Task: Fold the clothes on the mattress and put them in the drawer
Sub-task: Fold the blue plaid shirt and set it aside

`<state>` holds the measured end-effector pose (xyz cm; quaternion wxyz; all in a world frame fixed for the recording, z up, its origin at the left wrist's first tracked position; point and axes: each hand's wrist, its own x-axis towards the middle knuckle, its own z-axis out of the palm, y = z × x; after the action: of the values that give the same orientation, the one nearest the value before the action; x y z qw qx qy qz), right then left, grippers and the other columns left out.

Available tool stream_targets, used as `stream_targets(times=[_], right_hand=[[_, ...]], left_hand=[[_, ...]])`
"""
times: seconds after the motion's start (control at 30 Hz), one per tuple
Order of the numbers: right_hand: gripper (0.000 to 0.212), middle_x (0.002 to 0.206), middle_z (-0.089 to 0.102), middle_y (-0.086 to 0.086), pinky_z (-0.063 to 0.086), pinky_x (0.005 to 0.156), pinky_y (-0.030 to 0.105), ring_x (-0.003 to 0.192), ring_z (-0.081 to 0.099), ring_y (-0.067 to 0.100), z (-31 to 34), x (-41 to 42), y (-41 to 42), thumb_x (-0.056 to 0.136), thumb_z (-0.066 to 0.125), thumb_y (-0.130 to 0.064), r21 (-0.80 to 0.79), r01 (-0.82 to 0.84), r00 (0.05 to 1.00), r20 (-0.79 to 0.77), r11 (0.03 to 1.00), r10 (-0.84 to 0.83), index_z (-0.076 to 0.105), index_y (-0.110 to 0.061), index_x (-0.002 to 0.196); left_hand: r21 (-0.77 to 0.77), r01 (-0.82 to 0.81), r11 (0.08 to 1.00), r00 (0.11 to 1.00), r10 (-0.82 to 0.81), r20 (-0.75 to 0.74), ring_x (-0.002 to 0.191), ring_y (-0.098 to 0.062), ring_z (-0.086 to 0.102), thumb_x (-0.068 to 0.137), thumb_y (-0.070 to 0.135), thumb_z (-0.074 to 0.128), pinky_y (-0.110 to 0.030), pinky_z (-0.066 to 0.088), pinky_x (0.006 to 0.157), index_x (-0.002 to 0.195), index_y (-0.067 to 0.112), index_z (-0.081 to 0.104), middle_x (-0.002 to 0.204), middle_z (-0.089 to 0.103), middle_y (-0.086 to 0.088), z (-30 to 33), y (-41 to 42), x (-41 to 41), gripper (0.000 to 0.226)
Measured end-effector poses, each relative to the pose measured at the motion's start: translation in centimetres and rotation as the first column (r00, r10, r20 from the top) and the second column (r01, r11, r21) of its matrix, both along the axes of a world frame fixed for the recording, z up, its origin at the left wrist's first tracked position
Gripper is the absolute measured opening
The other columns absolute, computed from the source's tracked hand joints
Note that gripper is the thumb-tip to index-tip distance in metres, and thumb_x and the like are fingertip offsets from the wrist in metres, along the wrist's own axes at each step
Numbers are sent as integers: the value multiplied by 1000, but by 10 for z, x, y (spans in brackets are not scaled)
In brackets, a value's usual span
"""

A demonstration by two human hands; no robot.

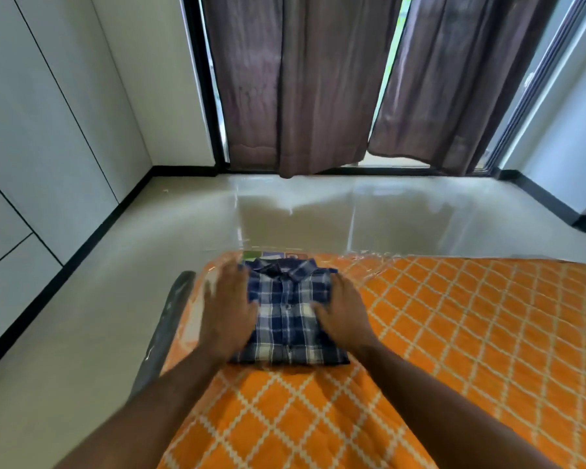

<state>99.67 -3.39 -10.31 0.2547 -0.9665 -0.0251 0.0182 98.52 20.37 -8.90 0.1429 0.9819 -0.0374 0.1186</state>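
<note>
A folded blue and white checked shirt (290, 313) lies near the far left corner of the orange patterned mattress (454, 333), collar away from me. My left hand (229, 309) lies flat over the shirt's left edge, fingers spread. My right hand (344, 314) rests on the shirt's right edge with fingers fairly straight. Neither hand is curled round the cloth. White cupboard fronts with drawer lines (11, 231) stand at the left wall.
Glossy pale floor (285, 214) stretches from the mattress to a window with dark purple curtains (312, 82). A grey object (164, 330) leans along the mattress's left side. Clear plastic wrap covers the mattress corner.
</note>
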Motion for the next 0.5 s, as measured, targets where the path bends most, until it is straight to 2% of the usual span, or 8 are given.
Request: stream_targets(times=[0.07, 0.1, 0.13, 0.23, 0.3, 0.5], right_hand=[[88, 167, -19, 2, -5, 127, 48, 155, -19, 21, -32, 6, 15, 95, 9, -73, -213, -155, 988, -29, 965, 152, -6, -18, 162], [91, 165, -27, 2, -11, 126, 48, 152, -28, 19, -46, 9, 20, 91, -1, -76, -288, -183, 983, -35, 940, 181, -14, -19, 161], [90, 165, -29, 1, -12, 125, 48, 151, -32, 17, -60, 12, 23, 91, -4, -77, -322, -189, 981, -15, 928, 194, -18, -20, 160], [79, 169, -18, 0, -3, 127, 51, 154, -22, 15, -90, 7, 19, 103, 9, -69, -343, -149, 974, 110, 928, 197, -11, -19, 162], [76, 171, -11, 2, 4, 127, 52, 157, -14, 17, -104, 8, 18, 105, 15, -64, -350, -128, 967, 162, 928, 194, -3, -17, 163], [76, 171, -6, 4, 14, 125, 54, 158, -7, 19, -104, 10, 18, 106, 18, -62, -320, -153, 969, 138, 935, 206, 1, -16, 164]], left_hand=[[265, 171, 949, 979, -133, -156, 155, -24, -13, 101, 51, 27, -52, 1, 125, 161, 18, 3, 168, -13, -5, -34, -2, 16, 73], [326, 222, 919, 966, -162, -201, 153, -22, -19, 100, 57, 15, -51, -4, 125, 161, 17, -1, 167, -18, -5, -50, 1, 22, 75], [314, 241, 918, 959, -176, -223, 153, -20, -20, 98, 61, 8, -49, -6, 125, 161, 19, -3, 166, -18, -3, -65, 6, 26, 77], [187, 211, 959, 969, -180, -172, 155, -15, -12, 101, 64, 12, -45, -3, 126, 161, 24, -4, 168, -10, 1, -102, 18, 19, 74], [192, 201, 961, 976, -179, -123, 156, -17, -6, 103, 59, 20, -47, 4, 126, 162, 22, 2, 169, -2, -2, -116, 15, 20, 72], [183, 194, 964, 973, -165, -160, 156, -19, -4, 103, 57, 21, -50, 12, 125, 162, 19, 2, 169, -2, -4, -108, 13, 19, 72]])
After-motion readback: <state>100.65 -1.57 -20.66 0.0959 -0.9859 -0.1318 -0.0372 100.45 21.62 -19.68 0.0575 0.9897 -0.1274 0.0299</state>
